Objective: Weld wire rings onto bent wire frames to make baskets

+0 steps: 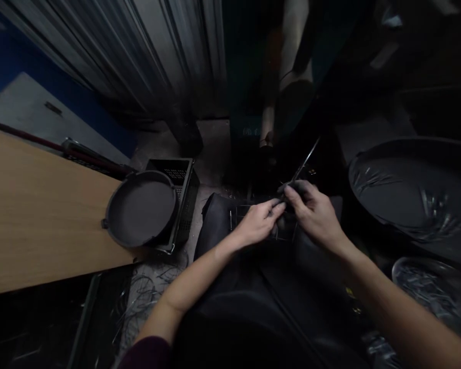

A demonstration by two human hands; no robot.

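My left hand (258, 221) and my right hand (314, 211) meet over my lap, above dark trousers (249, 287). Both are closed in a pinch around a small dark piece (288, 197) held between the fingertips. A thin metal rod or wire (305, 161) rises from that piece up and to the right. A faint wire grid (249, 215) lies under my hands on my knees. The scene is very dark, so what the small piece is stays unclear.
A wooden tabletop (42, 215) is on the left, with a round black pan (142, 207) at its corner over a black slotted crate (179, 171). A large black-lined tub (415, 189) stands at right, and a bowl of metal bits (426, 282) below it. Wire scraps (146, 292) litter the floor.
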